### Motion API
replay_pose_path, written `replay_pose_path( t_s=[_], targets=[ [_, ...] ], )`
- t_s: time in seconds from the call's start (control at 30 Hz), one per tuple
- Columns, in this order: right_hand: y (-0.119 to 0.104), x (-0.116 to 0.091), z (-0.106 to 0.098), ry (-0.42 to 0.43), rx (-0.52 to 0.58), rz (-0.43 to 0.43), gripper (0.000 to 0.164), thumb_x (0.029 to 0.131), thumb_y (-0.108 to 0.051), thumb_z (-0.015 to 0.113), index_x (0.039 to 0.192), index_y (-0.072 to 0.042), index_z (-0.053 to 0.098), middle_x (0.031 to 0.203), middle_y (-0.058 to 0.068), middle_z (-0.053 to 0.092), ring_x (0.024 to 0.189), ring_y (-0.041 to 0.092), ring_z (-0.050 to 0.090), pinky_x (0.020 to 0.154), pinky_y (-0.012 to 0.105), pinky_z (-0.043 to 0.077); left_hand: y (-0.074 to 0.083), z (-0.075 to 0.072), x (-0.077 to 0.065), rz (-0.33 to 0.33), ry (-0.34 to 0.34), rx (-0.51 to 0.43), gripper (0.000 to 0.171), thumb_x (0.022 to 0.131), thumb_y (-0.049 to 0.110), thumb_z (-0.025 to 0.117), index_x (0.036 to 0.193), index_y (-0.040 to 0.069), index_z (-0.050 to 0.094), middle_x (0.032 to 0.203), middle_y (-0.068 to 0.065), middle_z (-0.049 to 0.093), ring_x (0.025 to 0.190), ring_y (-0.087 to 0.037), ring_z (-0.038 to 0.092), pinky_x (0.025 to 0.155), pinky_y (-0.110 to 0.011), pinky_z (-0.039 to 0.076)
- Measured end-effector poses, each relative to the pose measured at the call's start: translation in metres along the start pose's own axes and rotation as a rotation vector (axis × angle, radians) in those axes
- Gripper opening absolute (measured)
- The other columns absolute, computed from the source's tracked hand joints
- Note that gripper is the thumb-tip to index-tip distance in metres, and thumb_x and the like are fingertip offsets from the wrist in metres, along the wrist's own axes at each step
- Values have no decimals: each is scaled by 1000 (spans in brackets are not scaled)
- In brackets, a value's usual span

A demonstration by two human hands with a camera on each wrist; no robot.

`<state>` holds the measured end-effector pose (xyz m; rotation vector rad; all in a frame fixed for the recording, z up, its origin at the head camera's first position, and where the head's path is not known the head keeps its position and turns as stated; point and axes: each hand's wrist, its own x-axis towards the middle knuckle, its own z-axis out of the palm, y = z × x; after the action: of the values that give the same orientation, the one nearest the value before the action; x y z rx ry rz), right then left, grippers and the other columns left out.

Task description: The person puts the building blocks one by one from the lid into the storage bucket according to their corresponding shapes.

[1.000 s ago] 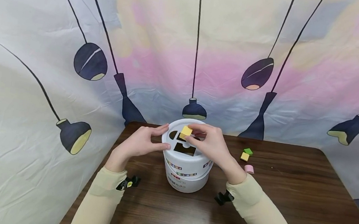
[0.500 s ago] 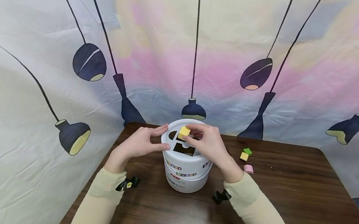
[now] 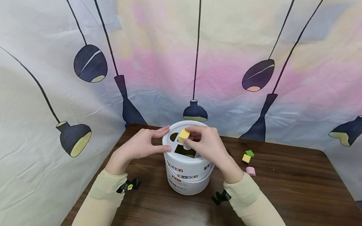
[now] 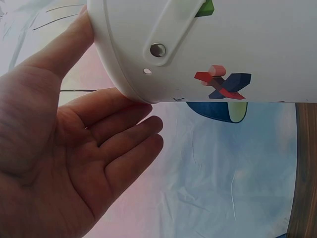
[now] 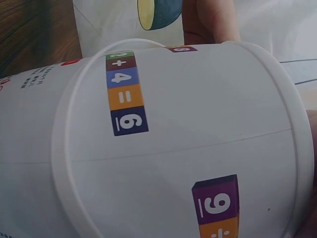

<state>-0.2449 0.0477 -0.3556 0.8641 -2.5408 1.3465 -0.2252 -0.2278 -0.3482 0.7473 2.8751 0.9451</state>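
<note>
In the head view a white bucket [image 3: 184,186] stands upright on the table, its lid [image 3: 181,157] cut with several shaped holes. My right hand [image 3: 209,144] pinches a yellow block [image 3: 183,135] between thumb and fingers, just over the holes at the lid's far left. Whether the block's lower end sits in a hole is hard to see. My left hand [image 3: 141,145] touches the lid's left rim with thumb and fingertips, its fingers fairly straight. The left wrist view shows that palm [image 4: 74,144] beside the bucket wall [image 4: 257,44]. Printed number tiles cover the bucket [image 5: 198,114] in the right wrist view.
On the brown wooden table [image 3: 297,197], right of the bucket, lie a green block [image 3: 250,153], another yellow block [image 3: 246,158] and a pink rounded block [image 3: 250,171]. A cloth backdrop [image 3: 233,41] with painted lamps hangs behind the table's far edge.
My right hand has shifted slightly left and down with the yellow block, which now sits lower over the lid. The left hand and bucket have stayed in place.
</note>
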Motion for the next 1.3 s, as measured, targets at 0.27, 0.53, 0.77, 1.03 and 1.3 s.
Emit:
replay_pose_path(
  t_s=[0.27,0.53,0.77,1.03,1.3],
  targets=[
    [1,0,0,-15,-29,-8,38,95,-19,85,131,-7,78,121,7,77,102,19,77,86,36,63,-1,1,0,-9,2,-16,84,96,51,80,161,11,46,163,-7,46,113,-31,71,104,-50,54],
    [4,-5,-3,18,-25,-11,36,96,-22,84,128,-7,79,124,6,77,108,22,76,91,39,62,-1,0,1,-2,6,-3,83,95,51,80,161,12,47,162,-6,47,147,-28,49,113,-51,48],
    [6,-6,-4,27,1,1,34,96,-20,83,127,-6,79,124,7,76,107,22,76,91,38,62,0,0,0,-1,4,-7,83,96,51,80,161,12,47,162,-7,47,145,-30,51,111,-52,49],
    [13,-12,-7,85,36,-52,30,98,-20,81,125,-7,80,121,5,78,104,20,76,89,36,62,-3,1,1,8,10,-13,83,95,52,80,161,13,47,162,-6,47,143,-29,53,112,-53,48],
    [41,-35,-33,320,124,-129,25,98,-10,80,123,-6,81,116,7,79,99,16,77,85,26,62,-7,2,1,-4,18,-29,84,93,52,82,160,14,49,162,0,47,151,-23,43,117,-50,44]
  ],
)
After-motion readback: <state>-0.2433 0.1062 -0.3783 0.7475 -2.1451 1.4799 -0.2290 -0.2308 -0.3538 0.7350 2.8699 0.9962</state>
